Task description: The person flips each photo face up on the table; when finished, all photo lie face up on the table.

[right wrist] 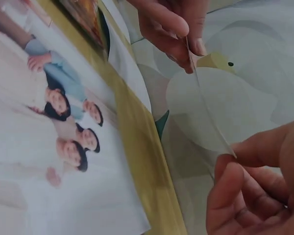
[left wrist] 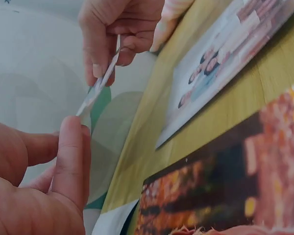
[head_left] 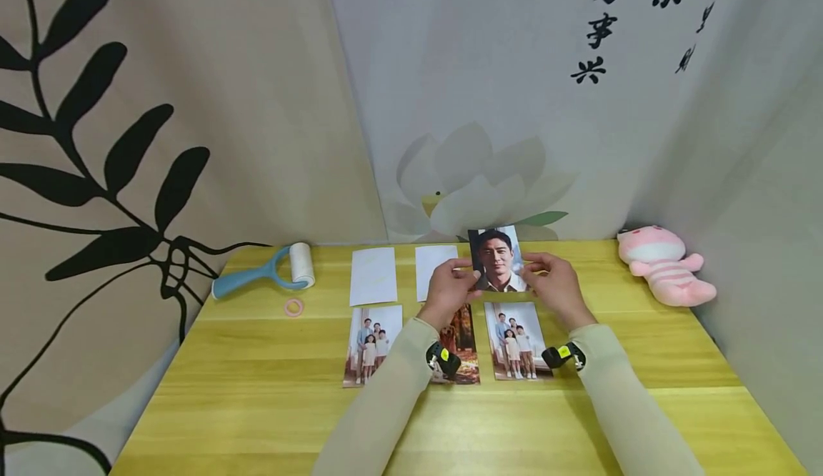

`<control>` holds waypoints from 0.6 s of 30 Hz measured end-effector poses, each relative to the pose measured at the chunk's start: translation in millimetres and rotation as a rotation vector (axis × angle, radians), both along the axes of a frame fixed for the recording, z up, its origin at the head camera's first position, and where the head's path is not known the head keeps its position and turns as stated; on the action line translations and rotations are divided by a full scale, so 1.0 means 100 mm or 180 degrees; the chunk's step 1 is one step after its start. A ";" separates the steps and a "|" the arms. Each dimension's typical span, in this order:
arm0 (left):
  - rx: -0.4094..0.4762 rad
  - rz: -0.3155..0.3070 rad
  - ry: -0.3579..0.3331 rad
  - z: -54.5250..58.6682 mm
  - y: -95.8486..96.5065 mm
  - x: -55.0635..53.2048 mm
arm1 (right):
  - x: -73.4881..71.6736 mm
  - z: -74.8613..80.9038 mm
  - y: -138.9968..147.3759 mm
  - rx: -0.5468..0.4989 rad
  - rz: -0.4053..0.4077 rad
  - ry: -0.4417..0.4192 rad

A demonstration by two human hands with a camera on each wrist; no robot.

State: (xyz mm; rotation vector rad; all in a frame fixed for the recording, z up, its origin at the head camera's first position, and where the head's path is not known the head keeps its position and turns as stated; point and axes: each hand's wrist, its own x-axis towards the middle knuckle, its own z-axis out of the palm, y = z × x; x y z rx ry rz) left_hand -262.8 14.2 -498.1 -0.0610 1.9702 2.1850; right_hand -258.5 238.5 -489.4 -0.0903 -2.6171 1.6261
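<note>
Two family photographs (head_left: 368,341), flat; between them, one autumn photograph (head_left: 465,338), partly covered by the left sleeve (head_left: 384,408). One pink ring (head_left: 287,307). One portrait photograph (head_left: 497,258), raised near the far edge of the table (head_left: 257,397), left hand (head_left: 449,290) and right hand (head_left: 558,288) pinching opposite sides. Two white cards (head_left: 373,276), one partly behind the left hand. One blue-handled roller (head_left: 253,277), left. One pink plush toy (head_left: 662,265), right.

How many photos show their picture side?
4: portrait photo between left hand and right hand; on the table, left family photo, right family photo and, between them, autumn photo, partly behind the left sleeve. Others may be hidden.
</note>
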 end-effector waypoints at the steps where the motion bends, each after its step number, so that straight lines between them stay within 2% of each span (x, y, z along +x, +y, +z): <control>1: -0.0028 -0.0006 0.0003 -0.01 0.00 0.00 | -0.01 -0.02 0.00 -0.0004 -0.0008 -0.0015; 6: -0.0222 -0.0079 0.0045 -0.03 0.01 -0.01 | -0.07 -0.10 0.01 0.0053 -0.0047 -0.0065; 10: -0.0484 -0.0143 0.0113 -0.05 0.03 -0.03 | -0.10 -0.15 0.03 0.0179 -0.0040 -0.0095; 13: -0.0772 -0.0157 0.0172 -0.08 0.06 -0.04 | -0.11 -0.17 0.04 0.0274 -0.0007 -0.0145; 18: -0.1546 -0.0304 0.0446 -0.12 0.10 -0.06 | -0.12 -0.21 0.07 0.0356 -0.0009 -0.0218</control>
